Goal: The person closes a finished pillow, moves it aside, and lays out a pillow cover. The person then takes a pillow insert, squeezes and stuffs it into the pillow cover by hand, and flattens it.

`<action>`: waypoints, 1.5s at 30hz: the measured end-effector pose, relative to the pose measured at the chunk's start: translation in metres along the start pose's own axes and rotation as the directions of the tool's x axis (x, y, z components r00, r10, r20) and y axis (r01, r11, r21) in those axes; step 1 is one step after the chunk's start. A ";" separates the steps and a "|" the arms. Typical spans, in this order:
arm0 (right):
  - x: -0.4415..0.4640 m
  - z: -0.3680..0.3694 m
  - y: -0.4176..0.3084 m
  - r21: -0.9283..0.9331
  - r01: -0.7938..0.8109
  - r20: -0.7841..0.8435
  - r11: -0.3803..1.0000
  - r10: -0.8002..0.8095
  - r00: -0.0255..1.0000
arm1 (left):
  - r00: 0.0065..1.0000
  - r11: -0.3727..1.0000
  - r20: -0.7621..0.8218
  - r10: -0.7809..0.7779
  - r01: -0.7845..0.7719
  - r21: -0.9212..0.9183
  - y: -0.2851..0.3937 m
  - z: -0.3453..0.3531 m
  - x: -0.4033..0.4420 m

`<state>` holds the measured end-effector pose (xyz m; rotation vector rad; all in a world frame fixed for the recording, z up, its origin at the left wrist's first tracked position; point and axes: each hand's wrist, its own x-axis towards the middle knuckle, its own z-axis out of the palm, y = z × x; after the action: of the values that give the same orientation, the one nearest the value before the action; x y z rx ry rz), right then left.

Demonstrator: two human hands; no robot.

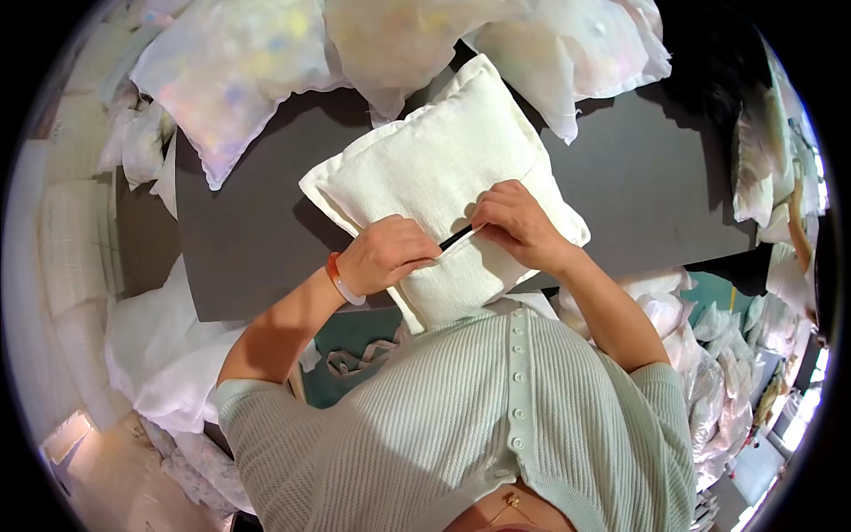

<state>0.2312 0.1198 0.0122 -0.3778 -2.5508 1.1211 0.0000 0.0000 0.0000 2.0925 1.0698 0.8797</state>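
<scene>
A white cushion (pixel 443 160) with flanged edges lies tilted over the near edge of the grey table, its closest corner against my body. My left hand (pixel 390 254) is closed in a pinch on the cushion's fabric, left of centre. On the other side, my right hand (pixel 516 223) has its fingers bent and pinches the same fabric. Between the two hands runs a short dark strip (pixel 456 238); I cannot tell whether it is a zip, a gap or a thin black object. My fingertips are partly hidden by the knuckles.
Translucent white bags with coloured filling (pixel 239 80) lie along the far side of the grey table (pixel 257 257). More white bags (pixel 168 346) are piled at the lower left. Clear-wrapped bundles (pixel 718 381) stand at the right. White straps (pixel 355 359) show below the table.
</scene>
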 end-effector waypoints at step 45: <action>0.086 0.041 -0.080 -0.280 0.184 0.842 0.942 0.149 0.518 | 0.885 0.820 -0.461 0.066 0.215 0.531 0.054 0.061 -0.075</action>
<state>0.1278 0.0719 0.0628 0.2439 -3.6483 0.9897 0.0377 -0.1029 -0.0152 2.3391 1.8556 1.1611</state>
